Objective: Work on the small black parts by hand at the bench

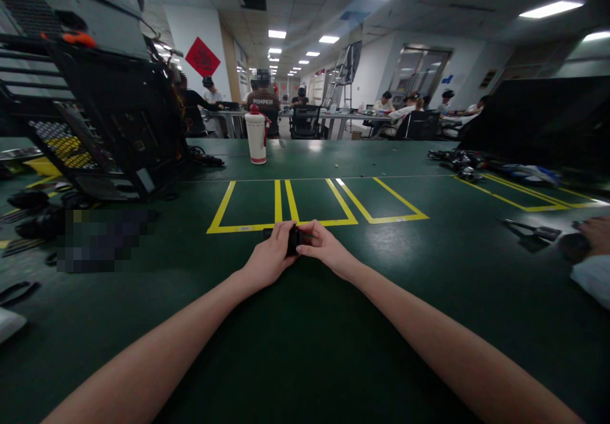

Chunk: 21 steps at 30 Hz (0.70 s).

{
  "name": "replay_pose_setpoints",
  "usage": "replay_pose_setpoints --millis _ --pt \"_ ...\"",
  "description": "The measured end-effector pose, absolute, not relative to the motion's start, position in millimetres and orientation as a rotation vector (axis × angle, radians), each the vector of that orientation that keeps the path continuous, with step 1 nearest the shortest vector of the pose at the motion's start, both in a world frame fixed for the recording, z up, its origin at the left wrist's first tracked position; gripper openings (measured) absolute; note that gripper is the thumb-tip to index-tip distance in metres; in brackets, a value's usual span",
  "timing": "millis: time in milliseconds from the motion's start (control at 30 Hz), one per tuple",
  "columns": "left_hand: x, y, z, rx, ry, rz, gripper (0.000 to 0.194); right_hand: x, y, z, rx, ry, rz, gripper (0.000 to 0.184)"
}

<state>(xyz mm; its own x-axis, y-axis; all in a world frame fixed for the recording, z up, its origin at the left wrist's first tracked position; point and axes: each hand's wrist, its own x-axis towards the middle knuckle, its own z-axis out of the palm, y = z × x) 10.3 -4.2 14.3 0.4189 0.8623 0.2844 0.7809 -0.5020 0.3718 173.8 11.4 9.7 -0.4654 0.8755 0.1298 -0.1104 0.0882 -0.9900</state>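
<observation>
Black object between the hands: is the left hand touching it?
Touching. The head view shows the left hand over the black object, its fingers lying across it, with black showing on both sides.

Bare forearms (190,332), slender bare fingers (312,241)

Single head-worn view, forward and down over hands

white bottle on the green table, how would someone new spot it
On the green table, look past the yellow tape outlines, right of the black computer case. The white bottle stands upright there, its red lid setting it apart from the dark cables lying nearby.
</observation>
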Motion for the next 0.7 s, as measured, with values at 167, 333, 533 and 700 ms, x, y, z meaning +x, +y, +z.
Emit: replay_pose_setpoints --millis 167,333,533,700 --pt "11.0 -3.8 14.1 2.504 1.453 0.697 0.056 173.2 10.4 9.3 -0.796 -1.552 1.436 0.022" --pt "10.1 -3.7 13.6 2.487 1.465 0.668 0.059 174.2 13.0 9.8 -0.856 -1.553 1.401 0.029" --pt "10.4 -4.1 14.9 2.465 1.466 0.655 0.058 175.4 12.2 11.4 -0.781 -1.544 1.512 0.033" --pt "10.7 -4.6 16.4 2.454 1.467 0.644 0.057 174.7 8.7 12.9 -0.781 -1.545 1.455 0.022"
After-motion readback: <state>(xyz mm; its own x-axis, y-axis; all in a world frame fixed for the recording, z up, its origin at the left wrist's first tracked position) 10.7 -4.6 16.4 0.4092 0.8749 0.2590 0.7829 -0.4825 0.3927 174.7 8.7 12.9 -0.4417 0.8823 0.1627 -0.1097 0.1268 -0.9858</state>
